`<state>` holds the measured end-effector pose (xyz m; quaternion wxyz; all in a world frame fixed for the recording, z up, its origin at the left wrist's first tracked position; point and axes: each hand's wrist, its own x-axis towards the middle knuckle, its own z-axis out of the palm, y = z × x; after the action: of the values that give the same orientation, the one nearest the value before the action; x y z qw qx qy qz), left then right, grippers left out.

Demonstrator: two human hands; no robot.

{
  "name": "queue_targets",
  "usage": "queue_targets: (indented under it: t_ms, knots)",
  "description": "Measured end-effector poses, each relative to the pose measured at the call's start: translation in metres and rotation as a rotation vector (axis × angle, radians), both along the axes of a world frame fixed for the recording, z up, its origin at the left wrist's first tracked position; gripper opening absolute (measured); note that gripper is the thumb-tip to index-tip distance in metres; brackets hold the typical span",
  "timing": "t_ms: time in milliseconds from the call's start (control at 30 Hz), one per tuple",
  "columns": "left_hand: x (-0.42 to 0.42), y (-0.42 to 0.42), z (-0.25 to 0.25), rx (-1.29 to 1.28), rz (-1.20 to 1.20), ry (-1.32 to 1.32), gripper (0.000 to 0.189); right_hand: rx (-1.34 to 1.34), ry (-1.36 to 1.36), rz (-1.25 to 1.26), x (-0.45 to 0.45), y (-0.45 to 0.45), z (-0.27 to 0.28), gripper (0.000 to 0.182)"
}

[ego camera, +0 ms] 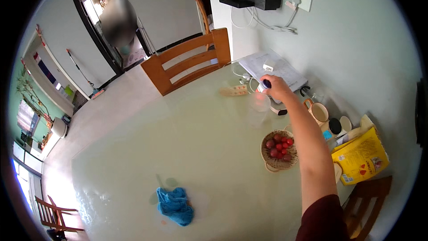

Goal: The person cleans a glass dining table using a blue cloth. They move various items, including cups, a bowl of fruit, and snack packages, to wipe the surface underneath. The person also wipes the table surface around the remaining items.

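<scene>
My right hand (277, 87) reaches to the far right part of the table and grips a small white bottle (261, 87) by its dark blue cap. The bottle is just behind a clear plastic cup (259, 107). To its left lies a blister pack (239, 90). Nearer to me, left of my forearm, a speckled basket-like bowl (266, 160) with handles holds red and dark round fruit (279, 145). A crumpled blue cloth (175, 206) rests on the near part of the glass-topped table (200, 147). My left hand is out of view.
Papers (284, 70) with a white charger (268, 65) lie by the wall, cables beside them. Right of my forearm stand a mug (318, 112), a black-lidded jar (334, 126) and a yellow packet (362, 157). A wooden chair (190, 62) stands at the far edge. A blurred shape shows in the doorway.
</scene>
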<state>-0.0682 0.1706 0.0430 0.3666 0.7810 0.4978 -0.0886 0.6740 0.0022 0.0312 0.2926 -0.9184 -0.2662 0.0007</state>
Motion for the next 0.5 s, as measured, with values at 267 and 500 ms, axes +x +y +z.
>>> queue_targets:
  t_ms: [267, 500]
  knots:
    - [-0.012, 0.008, -0.022, -0.013, -0.027, -0.086, 0.022, -0.037, -0.172, -0.186, 0.002, -0.107, 0.030, 0.045]
    - [0.004, 0.009, -0.007, -0.023, -0.085, -0.110, 0.022, -0.308, -0.094, -0.260, -0.005, -0.121, 0.011, 0.046]
